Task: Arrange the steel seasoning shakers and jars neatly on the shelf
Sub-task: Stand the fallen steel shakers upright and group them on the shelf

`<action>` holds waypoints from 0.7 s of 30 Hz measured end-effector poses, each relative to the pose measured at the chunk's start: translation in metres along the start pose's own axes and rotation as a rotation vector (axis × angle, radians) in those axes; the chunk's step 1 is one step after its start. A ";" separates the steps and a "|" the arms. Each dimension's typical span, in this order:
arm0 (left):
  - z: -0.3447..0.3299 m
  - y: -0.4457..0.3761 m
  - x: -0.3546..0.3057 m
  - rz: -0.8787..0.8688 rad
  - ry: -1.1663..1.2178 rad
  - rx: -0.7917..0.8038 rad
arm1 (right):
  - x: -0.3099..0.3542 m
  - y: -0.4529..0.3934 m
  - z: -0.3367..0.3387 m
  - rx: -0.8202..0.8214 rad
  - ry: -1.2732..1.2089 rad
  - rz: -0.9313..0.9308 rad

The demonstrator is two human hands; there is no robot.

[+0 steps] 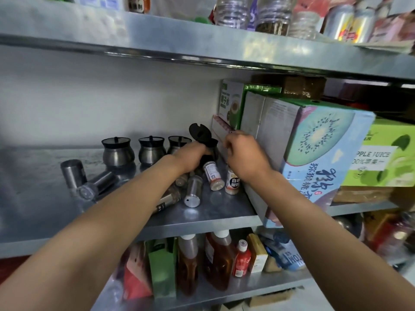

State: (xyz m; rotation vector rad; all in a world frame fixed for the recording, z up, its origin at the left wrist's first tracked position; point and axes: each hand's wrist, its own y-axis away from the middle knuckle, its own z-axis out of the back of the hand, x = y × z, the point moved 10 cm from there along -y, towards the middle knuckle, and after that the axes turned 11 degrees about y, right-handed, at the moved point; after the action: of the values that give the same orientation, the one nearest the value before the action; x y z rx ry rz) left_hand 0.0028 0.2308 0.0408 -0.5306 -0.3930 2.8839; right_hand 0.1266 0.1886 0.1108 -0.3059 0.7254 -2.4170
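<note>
Three round steel jars with black lids stand in a row at the back of the steel shelf (202, 217): one (118, 151), one (151, 150), one (177, 143). My left hand (190, 157) grips a fourth jar (211, 151) whose black lid (199, 132) is flipped up. My right hand (241, 151) hovers beside it with fingers pinched; what it holds is too small to tell. Steel shakers lie tipped over: two at the left (73, 173) (96, 185) and one in the middle (193, 191). Two white seasoning bottles (213, 176) (232, 181) sit under my hands.
A kiwi-print drink carton (314, 153) leans on the shelf's right part, with a green box (231, 102) behind and an apple juice carton (381, 158) further right. Bottles and jars fill the shelf above (274, 16); sauce bottles (215, 261) stand on the shelf below.
</note>
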 end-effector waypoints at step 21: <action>0.000 0.040 -0.047 -0.120 -0.130 -0.062 | -0.010 0.019 0.023 0.005 -0.037 -0.077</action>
State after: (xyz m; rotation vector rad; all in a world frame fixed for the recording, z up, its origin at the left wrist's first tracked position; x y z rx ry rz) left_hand 0.0411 0.1818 0.0443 -0.3180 -0.5171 2.8057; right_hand 0.1520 0.1716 0.1186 -0.3824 0.7022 -2.4786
